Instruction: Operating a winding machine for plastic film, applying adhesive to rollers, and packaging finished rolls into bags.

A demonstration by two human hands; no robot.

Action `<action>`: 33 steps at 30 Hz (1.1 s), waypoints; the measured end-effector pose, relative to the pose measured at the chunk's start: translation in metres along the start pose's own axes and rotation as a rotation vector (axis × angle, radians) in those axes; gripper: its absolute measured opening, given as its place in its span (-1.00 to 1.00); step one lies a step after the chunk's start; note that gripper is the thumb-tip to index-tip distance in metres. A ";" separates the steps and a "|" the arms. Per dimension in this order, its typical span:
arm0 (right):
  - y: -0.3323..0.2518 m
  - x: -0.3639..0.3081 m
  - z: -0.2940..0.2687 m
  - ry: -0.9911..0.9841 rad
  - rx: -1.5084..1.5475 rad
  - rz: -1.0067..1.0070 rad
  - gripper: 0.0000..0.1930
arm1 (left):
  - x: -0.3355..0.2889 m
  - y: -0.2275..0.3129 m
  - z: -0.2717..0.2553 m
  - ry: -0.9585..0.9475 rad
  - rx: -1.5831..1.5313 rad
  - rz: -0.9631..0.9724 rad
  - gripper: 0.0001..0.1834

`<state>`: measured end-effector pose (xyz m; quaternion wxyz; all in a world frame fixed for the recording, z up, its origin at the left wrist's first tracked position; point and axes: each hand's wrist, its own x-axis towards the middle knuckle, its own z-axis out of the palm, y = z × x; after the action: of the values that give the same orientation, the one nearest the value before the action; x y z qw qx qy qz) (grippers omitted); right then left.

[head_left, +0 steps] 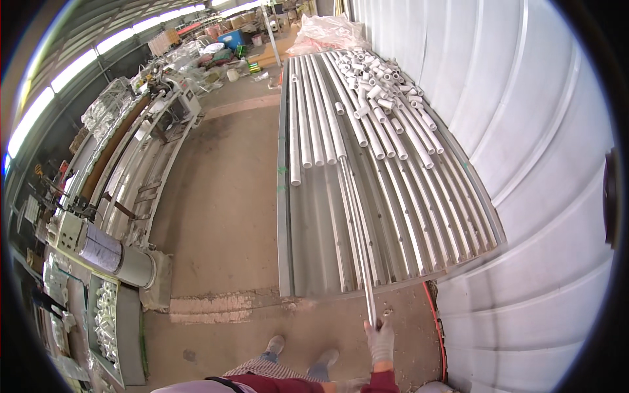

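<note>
One metal rod (369, 298), near end held in the right hand (380, 342); it runs lengthwise over the grooved desk (313, 229), far end at the mouth of a white tube (333, 128); insertion unclear. Left hand (347, 385) partly cut off at lower edge; grip cannot be told. Short pieces (375, 82) heaped at far right.

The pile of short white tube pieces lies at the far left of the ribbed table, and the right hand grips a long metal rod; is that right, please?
Not quite: in the head view, the pile of short white tube pieces lies at the far right of the ribbed table, not the far left. The right hand does grip a long metal rod.
</note>
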<state>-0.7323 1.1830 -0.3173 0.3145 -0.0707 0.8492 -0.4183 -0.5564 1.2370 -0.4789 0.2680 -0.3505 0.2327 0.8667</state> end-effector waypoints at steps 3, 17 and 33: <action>-0.039 -0.013 0.030 0.037 0.550 -0.343 -0.39 | 0.098 -0.023 -0.063 0.089 0.026 0.871 -0.66; 0.119 -0.096 -0.026 -0.002 -0.517 -0.047 -0.48 | -0.140 0.187 0.019 0.307 0.868 0.539 -0.49; -0.302 -0.042 0.318 -0.039 -0.698 -1.145 -0.42 | -0.579 0.174 -0.320 0.863 0.062 0.856 -0.47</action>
<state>-0.5534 0.7939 -0.2136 0.0169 -0.6151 0.7573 -0.2187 -0.1577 0.7429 -0.2238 -0.2129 -0.5375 0.4658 0.6699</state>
